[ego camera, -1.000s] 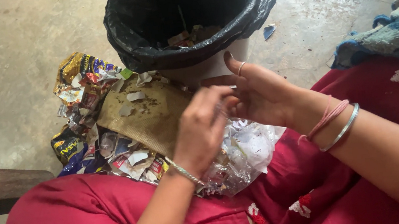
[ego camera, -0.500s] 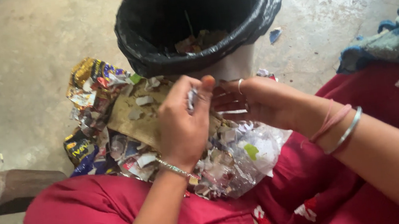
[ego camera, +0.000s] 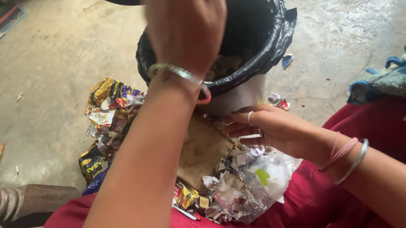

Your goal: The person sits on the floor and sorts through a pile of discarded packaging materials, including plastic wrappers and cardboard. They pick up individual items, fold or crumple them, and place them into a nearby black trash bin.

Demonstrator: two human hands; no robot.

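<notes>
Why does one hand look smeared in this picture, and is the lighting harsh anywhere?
Head view: the left hand, raised over the black-lined bin, is motion-blurred; the right hand and the scrap pile are sharp. Light is soft and even, with mild sheen on the clear plastic.

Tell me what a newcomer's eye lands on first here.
The raised left hand, wearing a bangle, held over the bin with the black liner at top centre. Below it, the pile of torn wrappers and scraps on the person's red lap, with the right hand resting at its upper edge beside a brown cardboard piece.
</notes>
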